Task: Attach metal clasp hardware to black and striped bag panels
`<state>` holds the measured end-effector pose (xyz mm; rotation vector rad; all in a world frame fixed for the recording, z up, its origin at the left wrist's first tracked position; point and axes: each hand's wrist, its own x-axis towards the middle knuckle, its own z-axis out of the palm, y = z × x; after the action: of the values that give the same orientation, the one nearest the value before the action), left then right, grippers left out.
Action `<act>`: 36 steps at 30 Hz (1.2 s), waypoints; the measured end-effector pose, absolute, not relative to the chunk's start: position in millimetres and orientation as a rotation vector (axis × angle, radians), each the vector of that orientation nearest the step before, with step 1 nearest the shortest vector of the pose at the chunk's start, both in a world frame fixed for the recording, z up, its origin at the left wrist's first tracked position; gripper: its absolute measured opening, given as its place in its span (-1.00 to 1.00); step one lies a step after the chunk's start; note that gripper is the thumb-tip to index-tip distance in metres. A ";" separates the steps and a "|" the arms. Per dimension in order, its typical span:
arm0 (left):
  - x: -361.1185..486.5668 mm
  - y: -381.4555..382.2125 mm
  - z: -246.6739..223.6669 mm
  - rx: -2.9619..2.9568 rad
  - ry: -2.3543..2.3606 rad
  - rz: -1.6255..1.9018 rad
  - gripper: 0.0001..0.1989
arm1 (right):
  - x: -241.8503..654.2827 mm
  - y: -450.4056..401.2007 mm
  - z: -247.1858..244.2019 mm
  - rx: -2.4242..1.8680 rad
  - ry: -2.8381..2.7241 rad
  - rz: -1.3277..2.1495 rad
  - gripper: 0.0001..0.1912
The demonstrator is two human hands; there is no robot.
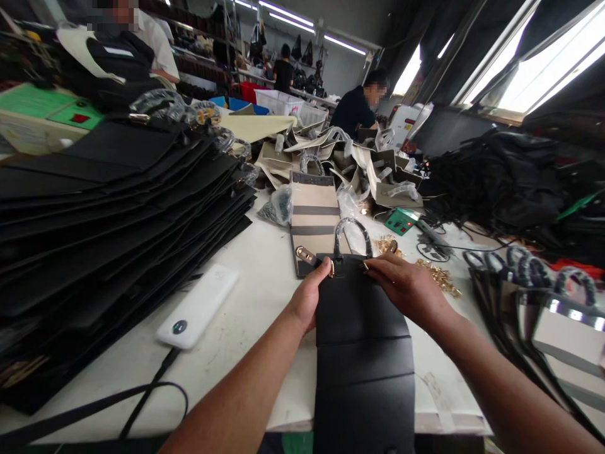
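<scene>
Black panel (363, 359) lies between left hand (308, 293) and right hand (410, 285), touching both.

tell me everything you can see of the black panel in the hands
The black panel is long, smooth and leather-like, with two crosswise creases. An arched dark handle in clear, shiny wrap stands at its far end, small gold-coloured metal pieces near its bases. The left hand grips the left edge; the right hand's fingers touch the far right corner. It extends past the table's near edge, out of view.

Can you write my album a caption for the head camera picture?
Left hand and right hand at a black panel, either side of its plastic-wrapped handle.
</scene>
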<state>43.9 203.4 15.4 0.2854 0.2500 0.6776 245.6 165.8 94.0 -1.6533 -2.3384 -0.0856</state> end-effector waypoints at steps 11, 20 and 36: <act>45.3 200.0 17.2 0.303 0.259 0.737 -0.62 | 236.1 164.0 97.2 -1.733 -2.466 -0.353 -0.75; 47.5 200.2 13.9 0.262 0.271 0.709 -0.63 | 244.5 173.5 103.6 -1.632 -2.618 -0.246 -0.81; 47.9 200.9 10.7 0.186 0.257 0.633 -0.54 | 237.4 176.0 93.3 -1.738 -2.572 -0.325 -0.81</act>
<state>47.9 200.9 10.7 0.1864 0.2566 0.6331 237.4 176.0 93.3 -1.7383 -2.5716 -0.3246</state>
